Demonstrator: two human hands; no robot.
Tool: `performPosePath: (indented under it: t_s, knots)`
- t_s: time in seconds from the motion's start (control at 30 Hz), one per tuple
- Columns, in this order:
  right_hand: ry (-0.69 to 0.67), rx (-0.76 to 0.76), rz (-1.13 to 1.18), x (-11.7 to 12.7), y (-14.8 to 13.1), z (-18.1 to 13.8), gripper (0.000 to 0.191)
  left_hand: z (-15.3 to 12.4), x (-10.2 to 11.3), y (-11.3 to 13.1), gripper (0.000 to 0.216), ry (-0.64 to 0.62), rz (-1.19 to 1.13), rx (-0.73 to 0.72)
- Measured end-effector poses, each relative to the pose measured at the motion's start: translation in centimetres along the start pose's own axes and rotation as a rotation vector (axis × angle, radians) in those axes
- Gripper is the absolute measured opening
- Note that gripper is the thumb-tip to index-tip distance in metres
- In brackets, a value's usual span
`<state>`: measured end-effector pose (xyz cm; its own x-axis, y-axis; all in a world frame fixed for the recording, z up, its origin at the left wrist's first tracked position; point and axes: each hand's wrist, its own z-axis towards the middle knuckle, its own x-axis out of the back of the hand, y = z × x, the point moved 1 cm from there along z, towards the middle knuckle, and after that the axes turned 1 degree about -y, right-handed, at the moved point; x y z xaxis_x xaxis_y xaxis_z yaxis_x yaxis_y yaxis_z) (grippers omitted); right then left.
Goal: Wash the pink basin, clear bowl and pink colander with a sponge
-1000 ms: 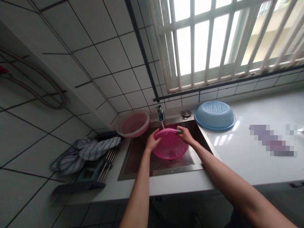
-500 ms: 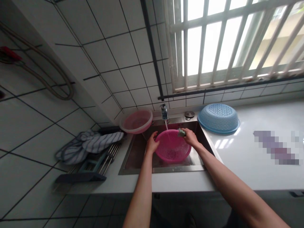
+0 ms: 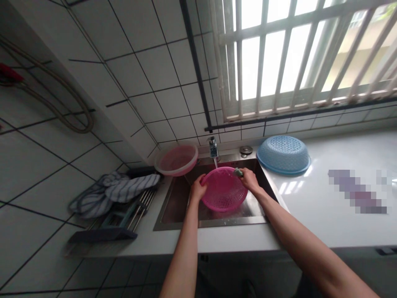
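Note:
A bright pink perforated basket [image 3: 223, 190] is held in the steel sink [image 3: 176, 207], tilted toward me under the running tap [image 3: 213, 147]. My left hand [image 3: 198, 190] is closed on the basket's left rim. My right hand [image 3: 249, 180] is closed on a small grey-green scrub pad [image 3: 238, 172], pressed against the basket's far right rim. A thin stream of water falls from the tap into the basket.
A pale pink basin [image 3: 176, 159] sits at the sink's back left corner. A blue perforated basket [image 3: 283, 154] lies upside down on the white counter [image 3: 325, 215] at the right. A striped cloth [image 3: 116, 189] lies over a dish rack [image 3: 124, 219] at the left. A barred window is above.
The pink basket has tipped so that its opening faces me more. My right hand with the pad has shifted slightly along the rim. The view has moved a little.

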<state>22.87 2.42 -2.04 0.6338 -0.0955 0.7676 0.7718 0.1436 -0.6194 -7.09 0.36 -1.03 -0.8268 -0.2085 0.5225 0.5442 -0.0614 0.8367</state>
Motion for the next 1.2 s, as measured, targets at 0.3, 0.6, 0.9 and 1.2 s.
performPosePath:
  t_s: [0.3, 0.6, 0.9, 1.2]
  knots:
    - [0.057, 0.141, 0.053, -0.7, -2.9, -0.3, 0.048, -0.1, 0.0, 0.8, 0.049, 0.038, 0.083, -0.035]
    - [0.075, 0.003, 0.061, -0.2, -0.6, 0.2, 0.038, 0.1, -0.5, 0.0, 0.069, 0.017, 0.039, 0.003]
    - [0.019, 0.013, 0.088, -1.3, -1.6, -0.1, 0.038, 0.1, 0.1, 0.2, 0.043, -0.019, 0.0, -0.034]
    - [0.136, 0.037, 0.057, -0.5, -1.8, -0.3, 0.03, -0.3, -1.2, 0.7, 0.063, -0.094, 0.005, -0.085]
